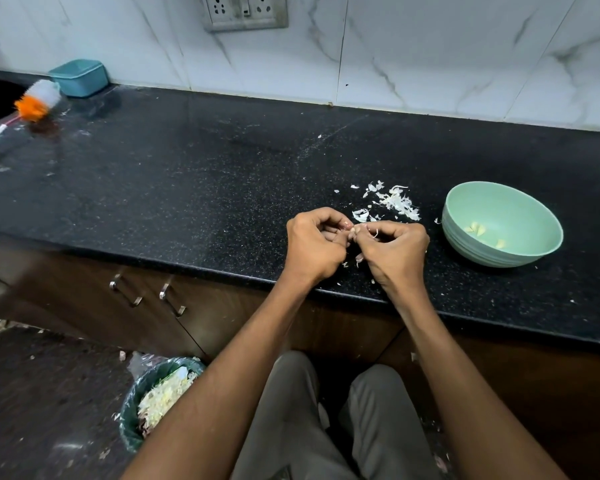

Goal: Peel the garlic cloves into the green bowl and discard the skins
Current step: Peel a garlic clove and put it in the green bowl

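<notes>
Black speckled countertop under both hands. Left hand and right hand curled, fingertips pinching one garlic clove between them above the counter's front edge. Loose skins scattered just beyond. Green bowl to the right, a few peeled cloves inside. Lined bin of skins down on the floor, lower left.
</notes>
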Demonstrator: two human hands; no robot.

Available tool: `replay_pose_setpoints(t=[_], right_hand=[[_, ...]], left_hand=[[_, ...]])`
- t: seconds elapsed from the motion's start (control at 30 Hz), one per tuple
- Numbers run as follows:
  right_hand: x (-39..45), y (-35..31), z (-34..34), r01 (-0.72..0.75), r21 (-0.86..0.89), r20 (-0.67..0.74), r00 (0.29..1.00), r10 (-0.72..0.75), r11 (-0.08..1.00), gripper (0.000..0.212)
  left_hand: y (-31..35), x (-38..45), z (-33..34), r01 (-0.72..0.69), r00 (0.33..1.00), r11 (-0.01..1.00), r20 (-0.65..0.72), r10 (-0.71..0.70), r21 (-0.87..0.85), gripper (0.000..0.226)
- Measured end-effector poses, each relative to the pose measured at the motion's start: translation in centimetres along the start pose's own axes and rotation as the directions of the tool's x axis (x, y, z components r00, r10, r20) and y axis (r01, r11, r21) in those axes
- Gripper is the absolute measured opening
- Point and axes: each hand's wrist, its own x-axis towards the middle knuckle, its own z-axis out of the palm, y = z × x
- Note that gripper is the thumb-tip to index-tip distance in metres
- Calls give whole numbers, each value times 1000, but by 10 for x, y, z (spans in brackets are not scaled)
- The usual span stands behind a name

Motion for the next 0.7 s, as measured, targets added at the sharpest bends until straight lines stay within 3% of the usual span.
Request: replay_pose_setpoints(t=[0.3,0.5,0.7], right_hand=[[0,3,0,-43,32,11,999,43,999,14],[2,3,0,-13,103,3,1000,13,995,16],[0,5,2,128,-38,-14,992,-129,991,6]], left_hand=[[3,3,-4,31,999,971,26,-26,-236,22],[0,5,-2,88,996,967,26,-84,-240,22],[-1,8,-2,159,985,947,-16,-170,-279,13]])
